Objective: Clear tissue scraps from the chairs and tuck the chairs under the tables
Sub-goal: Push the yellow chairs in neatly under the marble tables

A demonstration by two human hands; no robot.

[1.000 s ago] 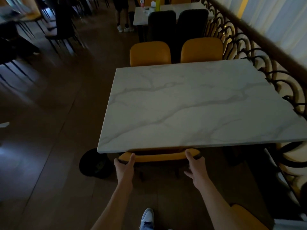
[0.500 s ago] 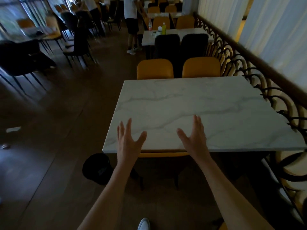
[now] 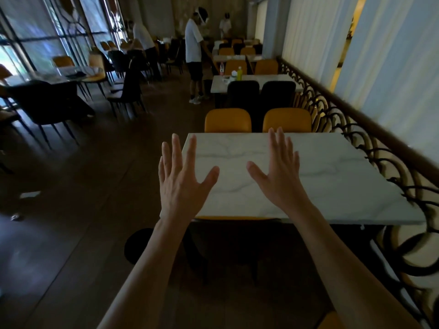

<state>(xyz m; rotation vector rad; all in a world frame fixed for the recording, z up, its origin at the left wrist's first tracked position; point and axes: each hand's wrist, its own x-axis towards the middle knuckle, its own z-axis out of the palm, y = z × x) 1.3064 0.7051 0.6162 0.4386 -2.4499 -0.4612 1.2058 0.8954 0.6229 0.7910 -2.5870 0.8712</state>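
Note:
A white marble table (image 3: 332, 176) stands in front of me. A yellow chair (image 3: 235, 218) sits tucked under its near edge; only the thin top of its backrest shows. My left hand (image 3: 180, 179) and my right hand (image 3: 278, 172) are raised in the air over the near side of the table, fingers spread and straight, holding nothing. Two more yellow chairs (image 3: 228, 120) (image 3: 287, 119) stand pushed in at the far side. No tissue scraps show on these chairs.
A black round bin (image 3: 136, 248) sits on the floor left of the table. A black ornate railing (image 3: 370, 148) runs along the right. A person (image 3: 194, 51) stands by a farther table (image 3: 251, 79) with bottles. Dark chairs (image 3: 47, 100) fill the left. A white scrap (image 3: 29, 194) lies on the floor.
My hands let go of the near chair's backrest and rose with fingers spread. The view tilted up, showing more of the room.

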